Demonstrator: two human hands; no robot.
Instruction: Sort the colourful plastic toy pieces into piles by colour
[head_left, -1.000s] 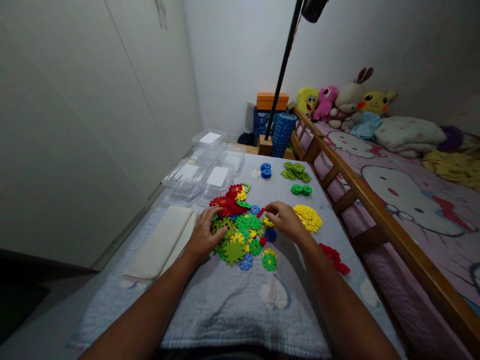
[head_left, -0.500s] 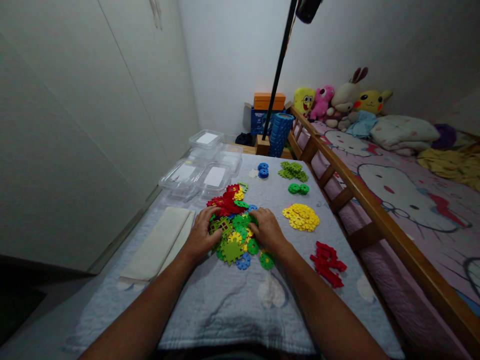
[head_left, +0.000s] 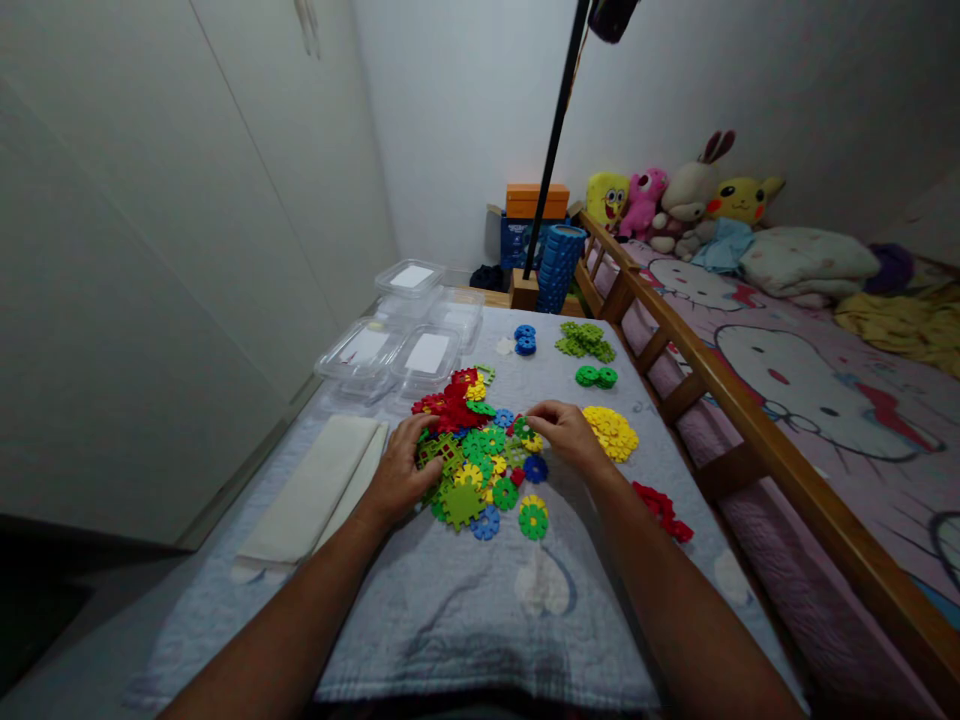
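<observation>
A mixed heap of plastic building discs [head_left: 486,440] in red, green, yellow and blue lies mid-table. My left hand [head_left: 405,468] rests against the heap's left side, thumb and fingers apart around some olive-green square pieces [head_left: 450,452]. At the right side of the heap, my right hand [head_left: 568,437] pinches a green notched disc [head_left: 523,428] between thumb and fingertips. Close by lie a dark blue disc [head_left: 535,468] and a green disc [head_left: 533,521] overlapping a yellow one. Part of the yellow disc pile [head_left: 613,432] is behind my right hand.
Clear plastic boxes [head_left: 427,352] stand at the back left, near a folded cream cloth [head_left: 311,490]. Sorted groups sit on the right: blue discs [head_left: 525,340], light green pieces [head_left: 585,341], green discs [head_left: 596,377] and red pieces [head_left: 661,512]. A wooden bed rail [head_left: 701,400] borders the table.
My right hand has shifted right and slightly up from the heap, with a green disc now in its fingertips, uncovering the dark blue disc. My left hand has stayed in place.
</observation>
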